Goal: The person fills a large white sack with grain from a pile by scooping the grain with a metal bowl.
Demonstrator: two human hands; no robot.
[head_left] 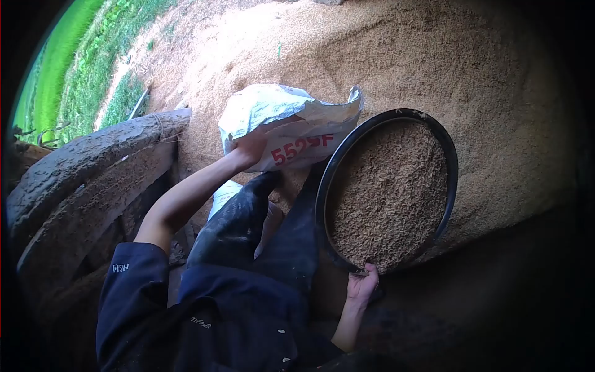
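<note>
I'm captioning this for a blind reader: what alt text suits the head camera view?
A person's left hand grips a white sack while the right hand holds the rim of a black basin full of brown husks, beside a large heap of the same. Worn tyres and grass lie to the left.

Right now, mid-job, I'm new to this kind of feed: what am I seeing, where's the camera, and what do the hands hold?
No machine here: a person works with two bare hands. The one picture comes from a camera on their head, looking down. The left hand has its grip on an edge of a white sack with red print. The right hand grips the near rim of a black basin full of brownish husk-like grain. Both sit against a big heap of the same grain. On the left are a mud-caked curved thing, perhaps a tyre, and grass.
</note>
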